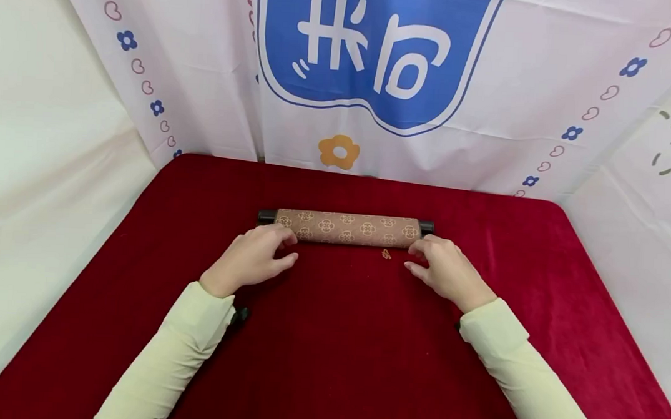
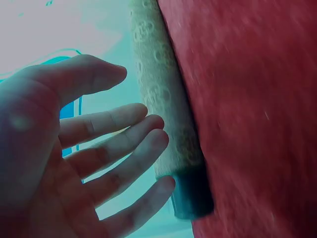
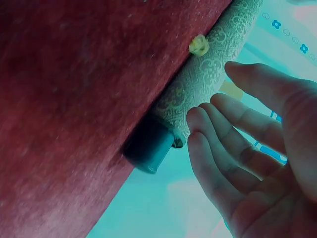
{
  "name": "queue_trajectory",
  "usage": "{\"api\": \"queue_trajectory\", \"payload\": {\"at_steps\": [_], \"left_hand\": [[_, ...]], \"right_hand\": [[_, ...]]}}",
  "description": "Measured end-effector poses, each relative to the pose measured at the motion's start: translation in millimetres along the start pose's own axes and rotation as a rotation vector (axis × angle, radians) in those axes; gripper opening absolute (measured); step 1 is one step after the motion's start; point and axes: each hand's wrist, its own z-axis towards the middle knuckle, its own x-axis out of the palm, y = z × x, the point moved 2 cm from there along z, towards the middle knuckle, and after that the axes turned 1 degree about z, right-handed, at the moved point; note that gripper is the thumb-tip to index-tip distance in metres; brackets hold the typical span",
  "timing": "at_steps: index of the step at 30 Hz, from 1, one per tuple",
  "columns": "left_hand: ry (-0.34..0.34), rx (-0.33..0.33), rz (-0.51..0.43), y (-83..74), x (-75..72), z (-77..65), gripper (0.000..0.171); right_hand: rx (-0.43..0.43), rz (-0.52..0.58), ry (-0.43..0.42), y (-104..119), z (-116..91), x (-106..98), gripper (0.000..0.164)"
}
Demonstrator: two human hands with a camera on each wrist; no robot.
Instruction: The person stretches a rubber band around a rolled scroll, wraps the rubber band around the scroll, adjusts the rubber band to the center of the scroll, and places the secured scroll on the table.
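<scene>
A rolled scroll [image 1: 357, 229] with brown flower-patterned backing and dark end knobs lies crosswise on the red cloth. At its left end my left hand [image 1: 259, 256] has its fingertips by the backing, thumb held apart. In the left wrist view the fingers of that hand [image 2: 124, 153] are spread and relaxed beside the scroll's dark knob [image 2: 193, 193]. By the other end is my right hand [image 1: 442, 267], fingers loosely bent near the right knob [image 1: 427, 226]. The right wrist view shows this hand [image 3: 247, 148] with nothing in its grasp.
A small tan knotted bit [image 1: 386, 254] lies on the cloth just in front of the scroll, toward its right. Red velvet [image 1: 341, 347] covers the table. Behind it hangs a white curtain [image 1: 456, 158] with a blue emblem; pale sheets enclose both sides.
</scene>
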Motion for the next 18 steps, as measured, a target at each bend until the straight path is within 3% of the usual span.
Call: {"api": "queue_trajectory", "payload": {"at_steps": [8, 18], "left_hand": [[0.03, 0.079, 0.0, -20.1, 10.4, 11.0, 0.024], [0.088, 0.096, -0.008, -38.8, 22.2, 22.3, 0.023]], "right_hand": [[-0.004, 0.02, 0.041, 7, 9, 7, 0.02], [0.02, 0.011, 0.048, 13, 19, 16, 0.016]]}}
